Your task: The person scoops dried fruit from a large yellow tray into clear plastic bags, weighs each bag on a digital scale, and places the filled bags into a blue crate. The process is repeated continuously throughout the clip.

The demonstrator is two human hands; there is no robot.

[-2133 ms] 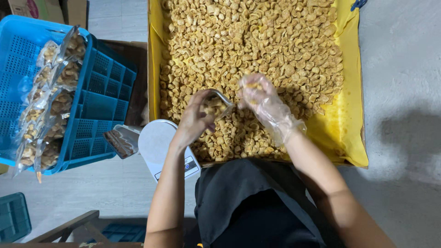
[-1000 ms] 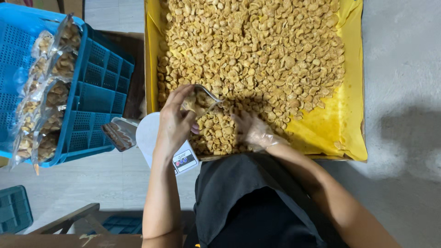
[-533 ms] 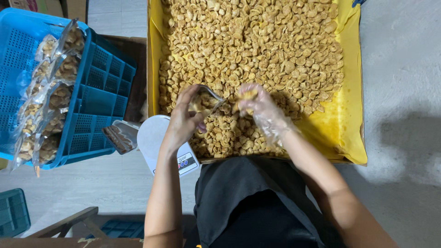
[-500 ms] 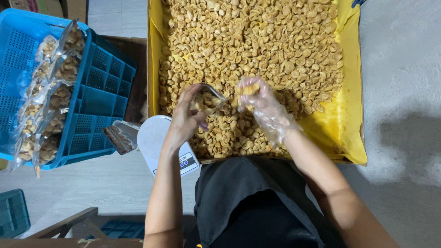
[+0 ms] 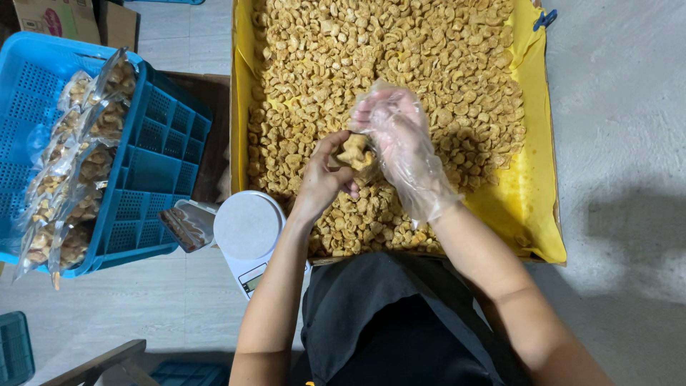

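Observation:
A large tray lined with yellow plastic (image 5: 532, 214) holds a heap of golden fried snack pieces (image 5: 400, 64). My left hand (image 5: 323, 179) is bare and grips a small clear bag (image 5: 355, 151) partly filled with snack pieces, held over the near part of the tray. My right hand (image 5: 400, 139) wears a loose clear plastic glove and presses against the bag's mouth from the right, fingers bunched over it; whether it holds pieces is hidden.
A white round kitchen scale (image 5: 248, 230) sits left of my left forearm. A blue plastic crate (image 5: 150, 168) at the left holds several filled clear bags (image 5: 68, 171). A small stack of empty bags (image 5: 184, 225) lies beside the scale. Grey floor lies right.
My right hand scooped in the tray near my body, then rose to the bag. Both hands and the bag now sit slightly higher over the heap.

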